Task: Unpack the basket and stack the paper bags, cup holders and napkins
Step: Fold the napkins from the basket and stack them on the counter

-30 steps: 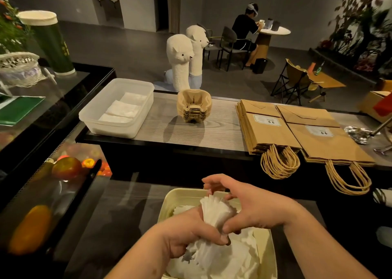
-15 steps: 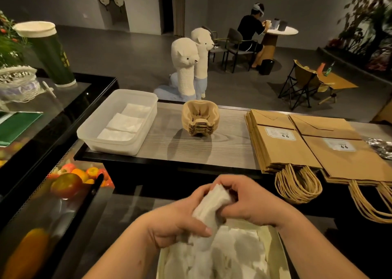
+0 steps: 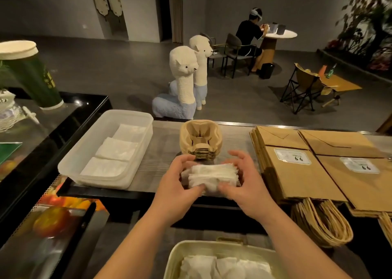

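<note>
A thick stack of white napkins (image 3: 212, 178) is held between my left hand (image 3: 177, 182) and my right hand (image 3: 244, 183), just above the front of the wooden counter (image 3: 161, 162). Right behind it stands a pile of brown cardboard cup holders (image 3: 200, 138). To the left, a clear plastic tub (image 3: 84, 172) holds three flat napkin piles (image 3: 116, 149). Two stacks of brown paper bags (image 3: 297, 168) lie at the right, their handles hanging over the edge. The cream basket (image 3: 176, 257) at the bottom holds more loose napkins (image 3: 222, 268).
A glass display case with fruit (image 3: 51, 221) runs along the left, with a big green cup model (image 3: 31, 75) on top. Two alpaca figures (image 3: 184, 81) stand beyond the counter. A person sits at a round table (image 3: 277, 34) at the back.
Both hands have lifted the napkin bundle out of the basket and carried it forward over the counter, squaring it into a flat stack in front of the cup holders.
</note>
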The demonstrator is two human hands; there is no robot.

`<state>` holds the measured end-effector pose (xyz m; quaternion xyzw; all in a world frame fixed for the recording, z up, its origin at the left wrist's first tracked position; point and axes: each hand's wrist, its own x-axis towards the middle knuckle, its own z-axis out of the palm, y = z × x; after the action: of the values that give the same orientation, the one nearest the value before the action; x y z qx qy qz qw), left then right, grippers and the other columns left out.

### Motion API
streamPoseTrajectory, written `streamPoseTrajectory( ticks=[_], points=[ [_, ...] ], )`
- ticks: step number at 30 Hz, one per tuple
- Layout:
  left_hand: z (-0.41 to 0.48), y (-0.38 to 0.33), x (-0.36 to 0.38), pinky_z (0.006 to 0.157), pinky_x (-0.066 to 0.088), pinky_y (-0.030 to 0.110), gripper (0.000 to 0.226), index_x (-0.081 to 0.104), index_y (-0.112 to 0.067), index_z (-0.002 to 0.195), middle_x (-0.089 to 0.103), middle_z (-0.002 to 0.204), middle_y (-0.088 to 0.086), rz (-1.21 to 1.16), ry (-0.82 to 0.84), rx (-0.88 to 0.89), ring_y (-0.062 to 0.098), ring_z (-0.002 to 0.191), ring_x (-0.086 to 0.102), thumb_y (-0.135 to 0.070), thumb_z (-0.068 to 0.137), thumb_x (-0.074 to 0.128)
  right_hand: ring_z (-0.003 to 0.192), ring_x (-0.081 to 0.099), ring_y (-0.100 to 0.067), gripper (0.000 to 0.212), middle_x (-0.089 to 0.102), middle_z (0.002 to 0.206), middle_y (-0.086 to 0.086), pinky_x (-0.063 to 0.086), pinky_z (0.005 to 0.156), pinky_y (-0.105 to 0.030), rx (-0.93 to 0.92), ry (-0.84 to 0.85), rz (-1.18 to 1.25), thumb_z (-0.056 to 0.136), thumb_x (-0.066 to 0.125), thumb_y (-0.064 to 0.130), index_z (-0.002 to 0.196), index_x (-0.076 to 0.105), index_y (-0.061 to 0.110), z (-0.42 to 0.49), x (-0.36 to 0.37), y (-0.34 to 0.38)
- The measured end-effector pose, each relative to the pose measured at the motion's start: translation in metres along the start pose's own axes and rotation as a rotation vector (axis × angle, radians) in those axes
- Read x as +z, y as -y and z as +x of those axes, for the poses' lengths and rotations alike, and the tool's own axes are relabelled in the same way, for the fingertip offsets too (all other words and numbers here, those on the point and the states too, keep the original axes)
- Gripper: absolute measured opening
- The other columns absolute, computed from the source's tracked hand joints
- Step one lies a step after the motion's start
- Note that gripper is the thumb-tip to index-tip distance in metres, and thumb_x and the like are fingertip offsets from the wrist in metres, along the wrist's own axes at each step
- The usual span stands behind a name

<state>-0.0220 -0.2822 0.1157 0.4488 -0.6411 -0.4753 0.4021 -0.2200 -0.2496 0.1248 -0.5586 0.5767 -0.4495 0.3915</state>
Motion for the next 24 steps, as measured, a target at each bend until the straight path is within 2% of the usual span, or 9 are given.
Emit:
streamPoseTrajectory(
  ticks=[2, 4, 6, 8, 11, 14, 16, 20, 24],
  points=[
    [0.002, 0.008, -0.002, 0.09, 0.056, 0.025, 0.069, 0.049, -0.038, 0.131, 0.067, 0.115, -0.021, -0.031, 0.041, -0.03, 0.007, 0.108, 0.068, 0.0, 0.081, 0.078, 0.108, 0.059, 0.003, 0.081, 0.054, 0.125, 0.012, 0.054, 0.09, -0.019, 0.027, 0.033, -0.031, 0.079, 0.083, 0.005, 0.131, 0.04, 0.051, 0.002, 0.001, -0.007],
    [0.002, 0.013, -0.006, 0.092, 0.057, 0.028, 0.068, 0.048, -0.031, 0.135, 0.068, 0.119, -0.017, -0.113, 0.054, -0.025, 0.01, 0.112, 0.067, -0.004, 0.079, 0.077, 0.108, 0.06, 0.003, 0.08, 0.055, 0.125, 0.014, 0.056, 0.093, -0.024, 0.026, 0.029, -0.021, 0.078, 0.083, 0.006, 0.128, 0.041, 0.053, 0.004, 0.002, -0.011],
    [0.001, 0.012, -0.006, 0.087, 0.059, 0.032, 0.06, 0.052, -0.027, 0.129, 0.07, 0.117, -0.008, -0.236, 0.035, -0.021, 0.017, 0.109, 0.069, -0.016, 0.076, 0.078, 0.106, 0.062, 0.001, 0.079, 0.055, 0.124, 0.014, 0.057, 0.091, -0.027, 0.017, 0.041, 0.015, 0.078, 0.082, 0.003, 0.127, 0.043, 0.052, 0.006, 0.002, -0.012],
    [0.001, 0.008, -0.002, 0.084, 0.061, 0.037, 0.048, 0.057, -0.032, 0.119, 0.071, 0.113, -0.003, -0.25, 0.002, -0.015, 0.02, 0.104, 0.07, -0.034, 0.075, 0.075, 0.105, 0.062, 0.002, 0.078, 0.056, 0.119, 0.02, 0.056, 0.086, -0.022, -0.008, 0.062, 0.047, 0.078, 0.08, -0.002, 0.125, 0.045, 0.049, 0.006, 0.004, -0.012],
    [0.004, -0.001, 0.007, 0.082, 0.06, 0.034, 0.035, 0.06, -0.037, 0.111, 0.069, 0.11, -0.008, -0.067, -0.116, 0.01, 0.013, 0.102, 0.068, -0.045, 0.08, 0.072, 0.108, 0.061, -0.002, 0.077, 0.054, 0.116, 0.029, 0.055, 0.084, -0.02, -0.067, 0.055, -0.01, 0.079, 0.078, -0.003, 0.125, 0.046, 0.05, 0.002, 0.01, -0.014],
    [0.009, -0.008, 0.012, 0.079, 0.048, 0.015, 0.03, 0.058, -0.032, 0.106, 0.06, 0.108, -0.015, 0.191, -0.192, 0.061, -0.001, 0.099, 0.059, -0.032, 0.084, 0.078, 0.106, 0.062, -0.008, 0.083, 0.055, 0.118, 0.025, 0.057, 0.086, -0.026, -0.102, 0.023, -0.051, 0.081, 0.073, -0.007, 0.125, 0.043, 0.056, -0.002, 0.014, -0.021],
    [0.012, -0.012, 0.015, 0.075, 0.041, 0.007, 0.028, 0.056, -0.029, 0.099, 0.054, 0.104, -0.016, 0.316, -0.197, 0.109, -0.004, 0.096, 0.053, -0.027, 0.083, 0.079, 0.109, 0.059, -0.006, 0.09, 0.051, 0.121, 0.029, 0.055, 0.091, -0.025, -0.106, 0.041, -0.085, 0.081, 0.071, -0.008, 0.127, 0.037, 0.061, -0.003, 0.014, -0.023],
    [0.018, -0.016, 0.018, 0.073, 0.039, 0.005, 0.025, 0.055, -0.028, 0.087, 0.051, 0.101, -0.014, 0.385, -0.213, 0.086, -0.003, 0.094, 0.05, -0.028, 0.082, 0.079, 0.114, 0.055, -0.002, 0.095, 0.045, 0.123, 0.035, 0.05, 0.097, -0.021, -0.095, 0.111, -0.119, 0.082, 0.068, -0.007, 0.132, 0.028, 0.063, -0.003, 0.012, -0.022],
    [0.022, -0.017, 0.01, 0.073, 0.039, 0.007, 0.025, 0.058, -0.031, 0.086, 0.053, 0.1, -0.017, 0.416, -0.179, 0.104, -0.002, 0.094, 0.052, -0.026, 0.079, 0.081, 0.109, 0.058, -0.006, 0.091, 0.049, 0.118, 0.03, 0.052, 0.095, -0.026, -0.086, 0.122, -0.119, 0.085, 0.065, -0.005, 0.132, 0.028, 0.063, -0.001, 0.011, -0.021]
  ],
)
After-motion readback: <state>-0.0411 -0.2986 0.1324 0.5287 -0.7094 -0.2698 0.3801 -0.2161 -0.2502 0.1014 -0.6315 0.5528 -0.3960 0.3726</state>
